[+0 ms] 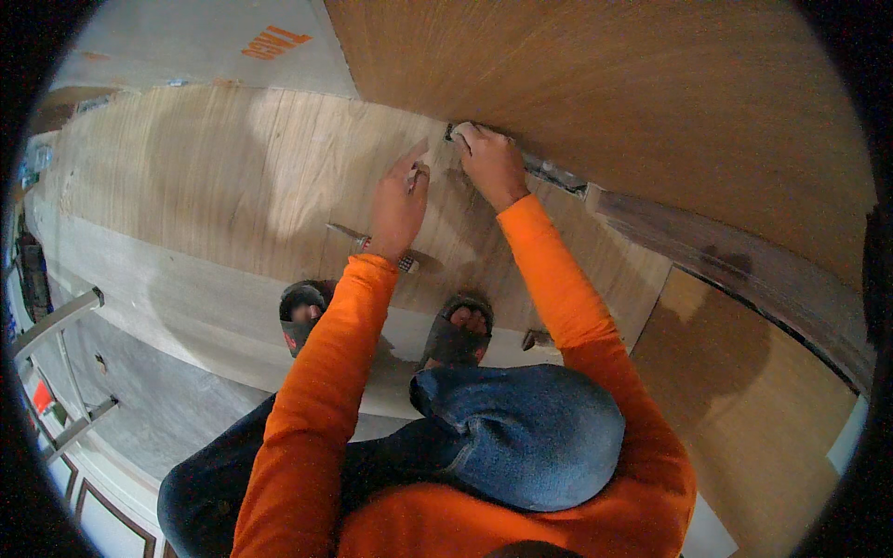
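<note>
My right hand [493, 163] reaches to the foot of a tall brown wood panel [595, 84]. Its fingers are closed on a small pale piece [461, 133], held at the dark gap along the panel's lower edge. Just left of it, my left hand [398, 209] hovers over the wood-grain boards [307, 177]. The left index finger points forward while thumb and other fingers curl around something small that I cannot make out. A slim tool with a metallic end [344, 231] lies under my left wrist, partly hidden by it.
Dark sandals [458, 330] are on my feet, close below my hands. A dark wooden strip [707, 246] runs along the panel's base at right. A small dark block [537, 339] lies beside my right forearm. A metal ladder [58, 325] stands at far left.
</note>
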Demonstrator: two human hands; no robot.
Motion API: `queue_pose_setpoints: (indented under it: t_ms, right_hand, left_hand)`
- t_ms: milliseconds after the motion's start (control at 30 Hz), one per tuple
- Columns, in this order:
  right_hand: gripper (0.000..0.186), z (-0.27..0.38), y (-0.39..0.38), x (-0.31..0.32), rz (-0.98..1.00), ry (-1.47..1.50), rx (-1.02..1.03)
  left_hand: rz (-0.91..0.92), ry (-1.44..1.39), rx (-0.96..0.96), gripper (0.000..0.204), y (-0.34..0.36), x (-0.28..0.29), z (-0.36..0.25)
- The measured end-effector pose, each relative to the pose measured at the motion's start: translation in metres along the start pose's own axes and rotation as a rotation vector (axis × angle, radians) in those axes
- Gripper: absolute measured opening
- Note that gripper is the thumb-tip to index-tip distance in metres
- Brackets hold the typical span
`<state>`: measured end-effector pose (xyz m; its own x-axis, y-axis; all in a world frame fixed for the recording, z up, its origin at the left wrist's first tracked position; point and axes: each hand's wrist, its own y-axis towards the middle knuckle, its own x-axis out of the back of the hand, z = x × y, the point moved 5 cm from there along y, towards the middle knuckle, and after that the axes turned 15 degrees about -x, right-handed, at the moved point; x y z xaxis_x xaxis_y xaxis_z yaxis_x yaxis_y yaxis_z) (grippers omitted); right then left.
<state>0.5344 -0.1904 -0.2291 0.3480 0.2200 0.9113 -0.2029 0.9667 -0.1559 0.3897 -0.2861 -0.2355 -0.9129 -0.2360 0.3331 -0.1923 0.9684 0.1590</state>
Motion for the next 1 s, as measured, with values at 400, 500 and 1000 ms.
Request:
queue_pose_setpoints:
  t_ms: [400,500,1000]
  right_hand:
    - [0.028,-0.015,0.003,-0.024,0.068,-0.002,0.146]
    - [0.029,-0.034,0.004,-0.031,-0.006,0.111,0.162]
    - [0.022,-0.077,-0.037,-0.002,-0.293,0.574,-0.125]
  left_hand:
    - [0.085,-0.011,0.015,0.046,0.006,-0.043,0.004]
    - [0.057,0.097,0.002,0.049,0.004,-0.046,-0.013]
    - [0.165,0.056,-0.143,0.054,-0.018,-0.064,-0.013]
